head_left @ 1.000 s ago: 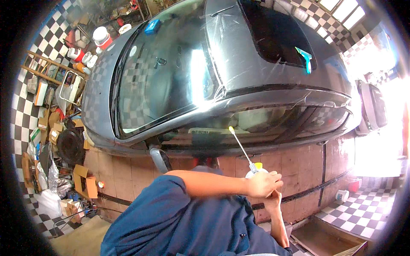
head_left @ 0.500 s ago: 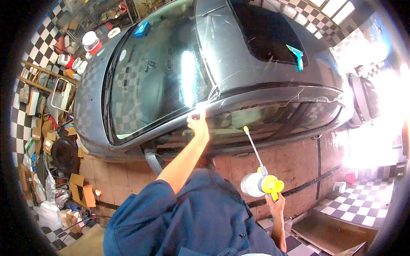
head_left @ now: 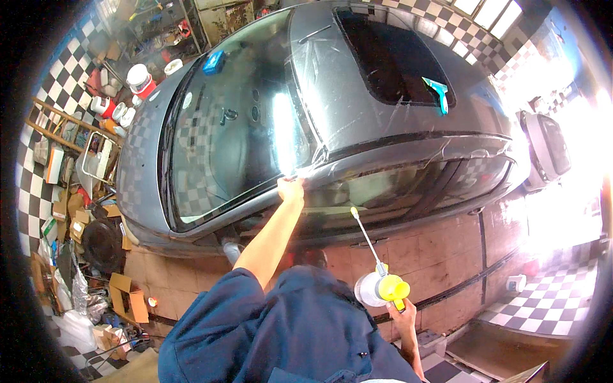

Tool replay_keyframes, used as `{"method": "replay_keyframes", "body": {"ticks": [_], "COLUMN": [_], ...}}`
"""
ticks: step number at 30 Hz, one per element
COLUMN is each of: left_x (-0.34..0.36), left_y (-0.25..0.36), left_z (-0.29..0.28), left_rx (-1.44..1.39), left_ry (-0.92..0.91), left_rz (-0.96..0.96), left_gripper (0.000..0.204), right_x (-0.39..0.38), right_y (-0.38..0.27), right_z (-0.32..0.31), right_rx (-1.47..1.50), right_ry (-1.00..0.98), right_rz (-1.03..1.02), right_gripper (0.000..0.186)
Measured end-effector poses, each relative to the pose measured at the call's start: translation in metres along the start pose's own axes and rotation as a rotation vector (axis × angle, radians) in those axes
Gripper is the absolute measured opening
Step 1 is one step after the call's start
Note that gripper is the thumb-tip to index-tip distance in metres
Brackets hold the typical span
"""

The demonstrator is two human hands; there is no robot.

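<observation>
A grey car (head_left: 402,121) stands in front of me, seen from above its side. At the top corner of the windshield (head_left: 249,134), my left hand (head_left: 291,190) is closed, fingers pinched on what looks like the edge of a clear film (head_left: 314,165). Wrinkles of this film run up along the roof's front edge. Low on the right, my right hand (head_left: 403,318) grips the handle of a pump sprayer (head_left: 371,289) with a yellow head and a whitish bottle. Its long thin wand (head_left: 368,239) points up toward the side window (head_left: 377,188).
A turquoise squeegee (head_left: 438,94) lies on the dark sunroof (head_left: 393,57). A blue box (head_left: 214,62) rests at the windshield's far edge. Buckets (head_left: 139,80), cardboard boxes (head_left: 129,297) and a tyre (head_left: 103,244) crowd the left side. Strong glare washes out the right.
The whole view has shifted slightly. The sprayer and my right hand have moved a little left and down, with the wand tip lower. My left hand stays at the windshield corner.
</observation>
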State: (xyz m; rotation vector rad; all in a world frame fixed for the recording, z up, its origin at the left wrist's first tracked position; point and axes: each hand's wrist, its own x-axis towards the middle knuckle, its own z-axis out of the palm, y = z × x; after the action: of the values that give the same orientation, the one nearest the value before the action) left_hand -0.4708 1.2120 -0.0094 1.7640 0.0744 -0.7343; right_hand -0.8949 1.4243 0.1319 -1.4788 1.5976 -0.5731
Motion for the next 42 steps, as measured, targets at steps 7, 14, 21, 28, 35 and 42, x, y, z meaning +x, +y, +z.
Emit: {"method": "replay_keyframes", "body": {"ticks": [7,14,21,28,35,42], "left_x": [0.024,-0.021,-0.033,-0.053,-0.082,-0.089], "left_y": [-0.007,0.055,0.052,0.083,0.147,0.178], "left_z": [-0.014,-0.033,-0.012,-0.013,-0.014,-0.016], "left_rx": [0.035,-0.153,-0.297,-0.496,-0.687,-0.806], "left_ry": [-0.128,-0.401,-0.458,-0.614,-0.741,-0.815], "left_rz": [-0.117,-0.119,-0.149,-0.114,-0.066,-0.103], "left_gripper": [0.035,0.012,0.009,0.008,0.014,0.017], "right_x": [0.003,-0.004,-0.006,-0.009,-0.015,-0.013], "right_y": [0.002,0.001,0.004,-0.003,0.0,-0.04], "right_z": [0.001,0.003,0.009,0.01,0.016,0.027], "right_rx": [0.039,0.044,0.005,0.016,0.487,0.61], "right_ry": [-0.018,-0.007,0.005,-0.087,-0.214,-0.163], "right_rz": [-0.008,0.046,-0.013,-0.018,0.106,0.061], "right_gripper": [0.025,0.03,0.029,0.029,0.032,0.027]}}
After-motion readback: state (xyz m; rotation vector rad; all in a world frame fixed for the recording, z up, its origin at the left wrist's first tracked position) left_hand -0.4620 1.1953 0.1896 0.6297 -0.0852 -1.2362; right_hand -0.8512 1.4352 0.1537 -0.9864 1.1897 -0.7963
